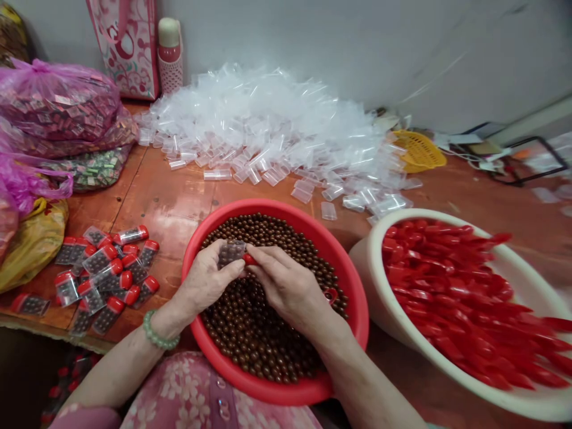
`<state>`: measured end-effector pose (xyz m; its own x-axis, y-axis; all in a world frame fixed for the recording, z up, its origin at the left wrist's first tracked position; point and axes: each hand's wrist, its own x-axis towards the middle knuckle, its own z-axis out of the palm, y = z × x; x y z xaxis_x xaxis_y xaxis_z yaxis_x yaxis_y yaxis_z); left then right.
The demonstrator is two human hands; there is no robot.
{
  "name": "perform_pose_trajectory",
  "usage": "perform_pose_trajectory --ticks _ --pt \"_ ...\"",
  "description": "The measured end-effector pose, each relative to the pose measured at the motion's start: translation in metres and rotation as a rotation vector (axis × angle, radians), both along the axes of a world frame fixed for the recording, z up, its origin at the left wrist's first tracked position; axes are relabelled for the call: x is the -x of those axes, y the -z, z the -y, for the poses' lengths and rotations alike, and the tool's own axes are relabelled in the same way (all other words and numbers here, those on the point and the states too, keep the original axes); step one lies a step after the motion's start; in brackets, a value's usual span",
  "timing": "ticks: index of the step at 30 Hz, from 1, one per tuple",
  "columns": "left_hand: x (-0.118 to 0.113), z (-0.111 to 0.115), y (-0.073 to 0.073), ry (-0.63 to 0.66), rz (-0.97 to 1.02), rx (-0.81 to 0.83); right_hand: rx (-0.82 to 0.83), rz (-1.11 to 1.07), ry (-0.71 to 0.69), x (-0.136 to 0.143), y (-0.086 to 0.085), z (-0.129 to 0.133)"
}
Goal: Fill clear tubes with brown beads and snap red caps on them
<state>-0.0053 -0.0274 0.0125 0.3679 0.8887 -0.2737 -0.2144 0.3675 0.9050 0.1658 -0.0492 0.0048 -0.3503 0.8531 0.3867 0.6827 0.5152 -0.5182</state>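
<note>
Over a red basin (357, 333) of small brown balls (263, 345), my left hand (203, 280) is closed around a clear plastic container (231, 252) with dark balls inside. My right hand (288, 292) pinches a red cap (249, 259) against the container's right end; the fingers hide whether it is fully seated. Another small red piece (330, 295) lies among the balls beside my right wrist. To the left, a group of filled containers with red caps (105, 259) is spread on the wooden table (170, 196).
Behind the basin rises a heap of empty clear containers (277, 125). A white tub (378, 256) of red plastic pieces (451, 298) stands at the right. Tied plastic bags (58, 107) sit at the left. A yellow basket (420, 152) and a bottle (170, 56) are farther back.
</note>
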Motion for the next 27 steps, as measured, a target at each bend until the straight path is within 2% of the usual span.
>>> perform_pose_trajectory --ticks 2,6,12,16,22,27 --pt "0.003 -0.001 0.000 0.078 0.041 0.030 0.064 -0.127 0.044 -0.004 -0.004 -0.003" --pt "0.010 -0.002 0.001 0.329 0.147 0.080 0.196 -0.328 0.110 -0.009 -0.009 -0.007" --pt "0.010 -0.005 -0.005 0.261 0.019 -0.059 0.251 -0.486 0.180 -0.005 -0.006 -0.011" --pt "0.010 -0.009 -0.007 0.279 0.002 -0.054 0.209 -0.550 0.212 -0.005 -0.007 -0.010" --pt "0.009 -0.009 -0.001 0.317 -0.077 -0.107 0.137 -0.478 0.103 -0.003 -0.015 -0.009" --pt "0.009 -0.008 0.004 0.340 -0.138 -0.157 0.129 -0.388 0.087 -0.001 -0.018 -0.012"
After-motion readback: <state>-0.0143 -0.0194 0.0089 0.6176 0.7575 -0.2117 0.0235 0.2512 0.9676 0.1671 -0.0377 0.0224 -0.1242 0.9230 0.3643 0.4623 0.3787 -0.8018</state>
